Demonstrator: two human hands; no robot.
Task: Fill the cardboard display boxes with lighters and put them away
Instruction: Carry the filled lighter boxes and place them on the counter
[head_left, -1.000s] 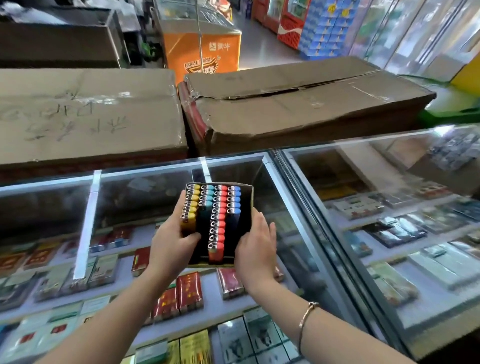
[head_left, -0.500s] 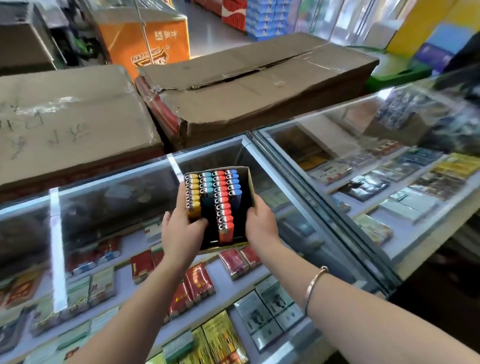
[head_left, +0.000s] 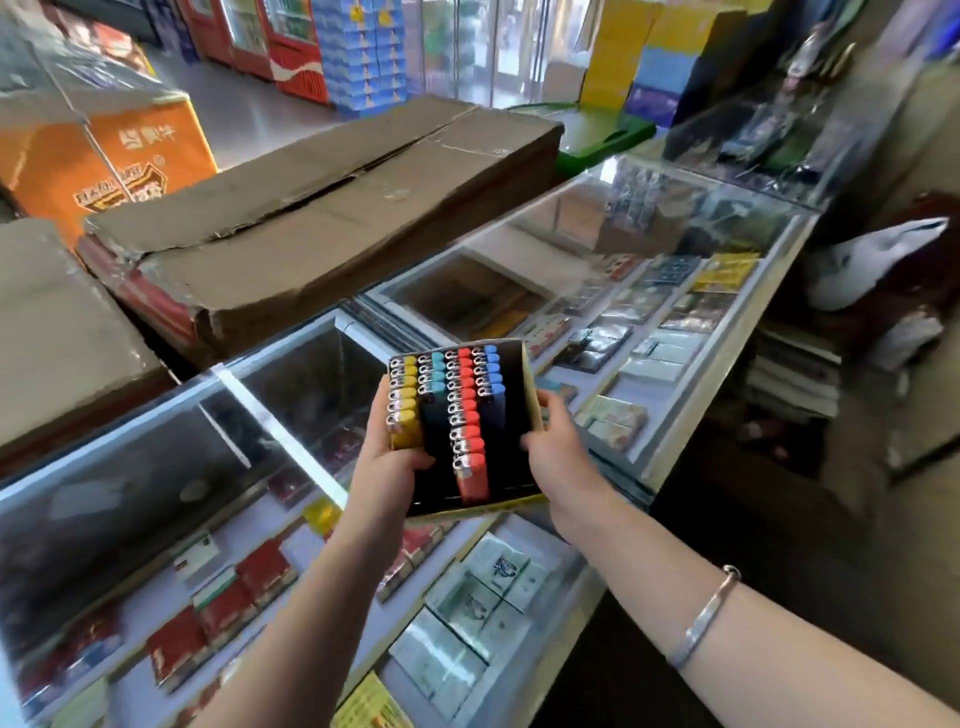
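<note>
A cardboard display box (head_left: 530, 387) with a black inside is held above the glass counter. It carries rows of lighters (head_left: 465, 410): yellow, teal, red and blue columns, partly filling it. My left hand (head_left: 387, 465) grips the box's left side, thumb curled over its near left corner. My right hand (head_left: 558, 447) holds the right side, fingers wrapped round the wall. The box tilts slightly toward me.
The glass counter (head_left: 291, 431) below shows cigarette packs on shelves inside. Behind it lie large flat cardboard cartons (head_left: 322, 228) and an orange freezer (head_left: 119, 156). To the right the counter ends; a white bag (head_left: 862, 260) and stacked items sit beyond.
My view has swung to the right along the counter. Both hands have carried the box rightward and a little nearer, still gripping its sides.
</note>
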